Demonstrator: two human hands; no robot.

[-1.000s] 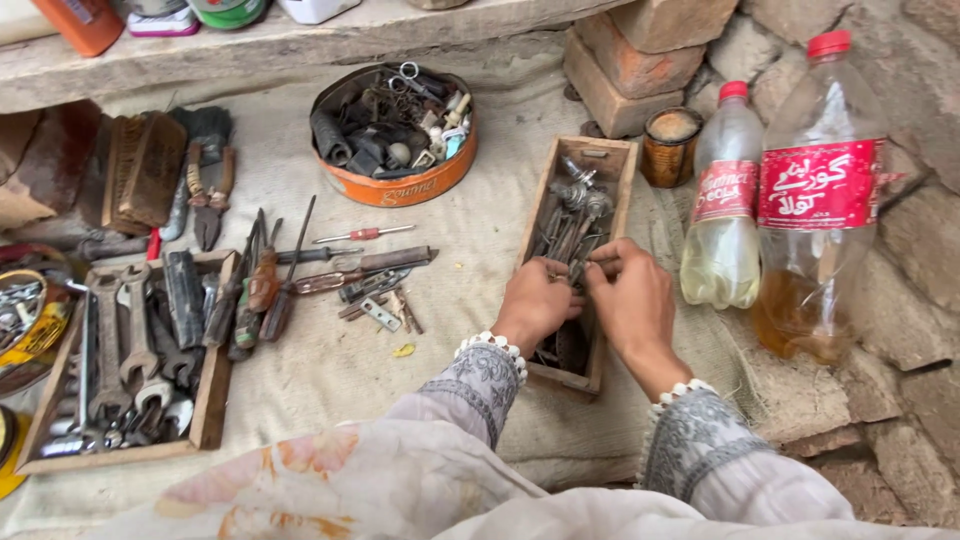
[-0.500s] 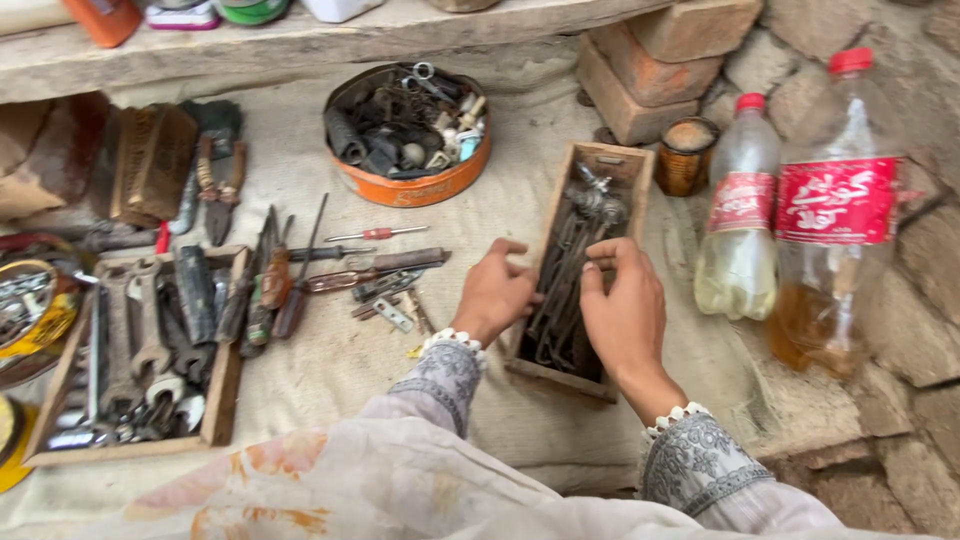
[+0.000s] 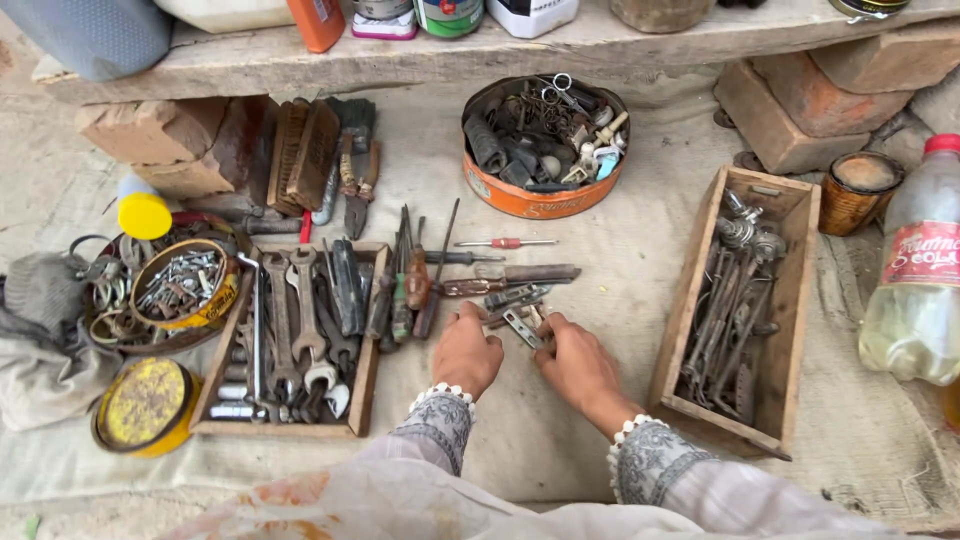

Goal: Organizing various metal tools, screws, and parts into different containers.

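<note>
My left hand (image 3: pixel 466 352) and my right hand (image 3: pixel 577 361) rest on the cloth, both at a small pile of loose metal bits (image 3: pixel 518 312) in the middle. Fingers of both hands touch the small flat metal pieces; whether either one grips a piece I cannot tell. To the right stands a narrow wooden box (image 3: pixel 790 300) with several long rusty metal parts inside. To the left a flat wooden tray (image 3: pixel 362 385) holds several spanners. Screwdrivers (image 3: pixel 410 280) lie just beyond my left hand.
An orange round tin (image 3: pixel 530 200) of odd parts sits at the back. Bricks (image 3: pixel 790 110) and a wooden shelf (image 3: pixel 450 55) line the rear. A plastic bottle (image 3: pixel 915 270) with pale liquid stands right. Tins of nails (image 3: pixel 185 285), a yellow lid (image 3: pixel 148 405) and brushes (image 3: pixel 300 150) lie left.
Both hands left the narrow wooden box and moved left to the loose metal bits on the cloth. The view swung left, bringing the spanner tray and tins into sight.
</note>
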